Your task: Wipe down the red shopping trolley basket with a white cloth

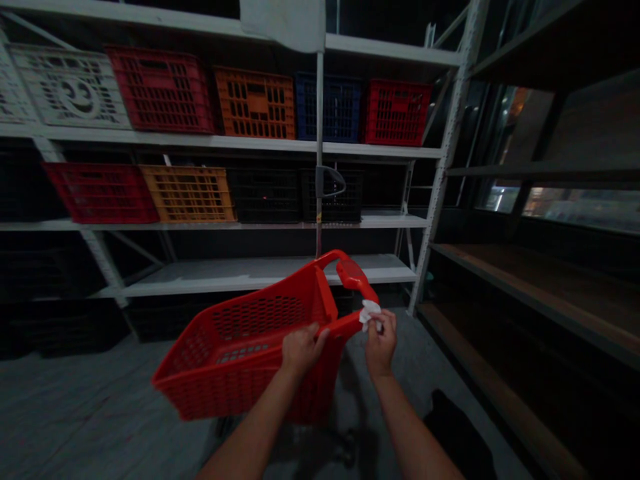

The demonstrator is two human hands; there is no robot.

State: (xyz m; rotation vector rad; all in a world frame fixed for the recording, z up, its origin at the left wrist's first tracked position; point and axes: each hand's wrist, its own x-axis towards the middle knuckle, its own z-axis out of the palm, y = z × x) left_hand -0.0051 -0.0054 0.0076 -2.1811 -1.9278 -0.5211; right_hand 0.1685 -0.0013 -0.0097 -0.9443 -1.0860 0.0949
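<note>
A red plastic shopping cart [240, 393] stands in front of me, its basket pointing left and its handle [356, 279] at the right. My left hand [301, 350] grips the near rim of the basket, close to the handle end. In my right hand [381, 340] is a crumpled white tissue [369, 312], pinched between the fingers and pressed against the near corner of the handle. Whether it is paper or thin cloth is hard to make out in the dim light. The basket's visible floor holds nothing I can make out.
A white metal rack [380, 148] behind the cart bears several plastic crates, among them an orange crate [257, 103] and a yellow crate [190, 193]. A pole [319, 120] rises behind the cart. Brown shelves [530, 280] line the right side. A dark object [457, 433] lies on the floor.
</note>
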